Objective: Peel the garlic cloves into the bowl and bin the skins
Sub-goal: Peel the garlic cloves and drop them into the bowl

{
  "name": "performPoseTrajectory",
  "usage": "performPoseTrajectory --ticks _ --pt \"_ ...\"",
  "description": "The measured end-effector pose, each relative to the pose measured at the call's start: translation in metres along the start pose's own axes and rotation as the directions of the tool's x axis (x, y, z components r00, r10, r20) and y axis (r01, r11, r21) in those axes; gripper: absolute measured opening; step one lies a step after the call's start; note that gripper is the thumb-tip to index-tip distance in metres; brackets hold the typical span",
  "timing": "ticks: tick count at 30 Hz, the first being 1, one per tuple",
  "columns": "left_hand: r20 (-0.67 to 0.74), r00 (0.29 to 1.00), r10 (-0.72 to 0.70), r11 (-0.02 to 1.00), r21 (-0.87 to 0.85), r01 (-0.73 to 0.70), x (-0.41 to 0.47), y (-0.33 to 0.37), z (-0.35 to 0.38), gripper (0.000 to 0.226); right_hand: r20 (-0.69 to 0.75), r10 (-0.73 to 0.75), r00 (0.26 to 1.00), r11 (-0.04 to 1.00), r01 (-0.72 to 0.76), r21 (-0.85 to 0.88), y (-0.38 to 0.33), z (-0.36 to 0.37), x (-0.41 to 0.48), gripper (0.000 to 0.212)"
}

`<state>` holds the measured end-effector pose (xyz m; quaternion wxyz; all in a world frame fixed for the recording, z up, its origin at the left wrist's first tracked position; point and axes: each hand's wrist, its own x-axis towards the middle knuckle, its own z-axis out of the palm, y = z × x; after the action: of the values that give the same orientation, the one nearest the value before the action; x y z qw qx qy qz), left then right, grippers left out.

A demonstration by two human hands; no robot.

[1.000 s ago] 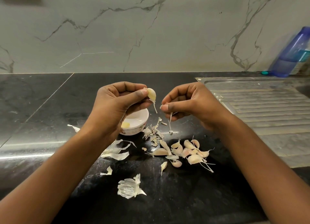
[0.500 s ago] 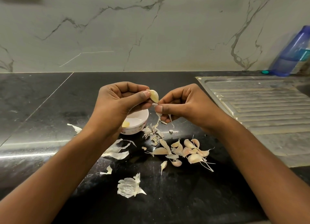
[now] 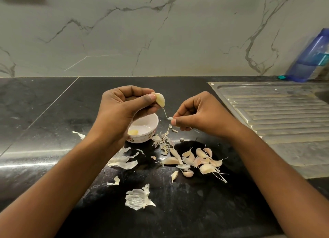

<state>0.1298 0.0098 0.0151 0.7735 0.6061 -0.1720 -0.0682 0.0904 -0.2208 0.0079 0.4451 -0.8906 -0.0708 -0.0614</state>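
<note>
My left hand (image 3: 122,111) pinches a pale, mostly bare garlic clove (image 3: 160,99) above a small white bowl (image 3: 153,125). A thin strip of skin (image 3: 165,113) hangs from the clove's lower tip. My right hand (image 3: 201,116) pinches the far end of that strip, a small skin flake (image 3: 170,118), just right of and below the clove. One peeled clove (image 3: 133,132) lies in the bowl. Several unpeeled cloves (image 3: 201,160) lie on the black counter in front of my right hand. Loose skins (image 3: 124,160) are scattered around them.
A larger papery skin (image 3: 138,198) lies near the counter's front. A steel sink drainboard (image 3: 277,113) fills the right side. A blue bottle (image 3: 311,57) stands at the back right against the marble wall. No bin is in view.
My right hand has pulled away to the right and slightly down, drawing a thin strip of skin off the clove. My left hand has stayed put above the bowl.
</note>
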Motion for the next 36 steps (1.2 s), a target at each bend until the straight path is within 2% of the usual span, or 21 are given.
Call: performPoseTrajectory --ticks 3,6,12,17,22,28,36 --pt "0.002 1.0 0.019 0.998 0.061 -0.019 -0.002 -0.001 0.001 0.025 0.002 -0.013 1.0 0.999 0.013 -0.038 0.0 -0.001 -0.001 0.014" --pt "0.007 0.999 0.046 0.984 0.173 -0.047 -0.003 -0.002 0.002 0.019 0.007 -0.026 1.0 0.997 0.026 0.067 -0.001 -0.003 -0.001 0.013" --pt "0.034 0.996 0.081 0.963 0.256 -0.087 -0.004 -0.004 0.003 0.016 0.002 -0.057 0.998 0.976 0.055 0.211 -0.007 -0.003 -0.004 0.013" --pt "0.065 0.987 0.145 0.927 0.338 -0.159 -0.005 -0.006 0.004 0.013 -0.051 -0.14 0.989 0.981 0.145 0.127 -0.007 0.005 -0.004 0.017" --pt "0.09 0.974 0.206 0.887 0.403 -0.225 -0.005 -0.008 0.003 0.011 -0.039 -0.18 0.983 0.98 0.183 0.077 -0.003 0.01 -0.004 0.014" --pt "0.094 0.97 0.225 0.872 0.425 -0.243 -0.004 -0.01 0.002 0.011 -0.004 -0.168 0.986 0.981 0.167 0.1 -0.002 0.009 -0.004 0.013" --pt "0.086 0.972 0.219 0.891 0.389 -0.235 -0.004 -0.008 0.003 0.013 -0.056 -0.137 0.989 0.979 0.143 0.142 -0.004 0.011 -0.003 0.012"
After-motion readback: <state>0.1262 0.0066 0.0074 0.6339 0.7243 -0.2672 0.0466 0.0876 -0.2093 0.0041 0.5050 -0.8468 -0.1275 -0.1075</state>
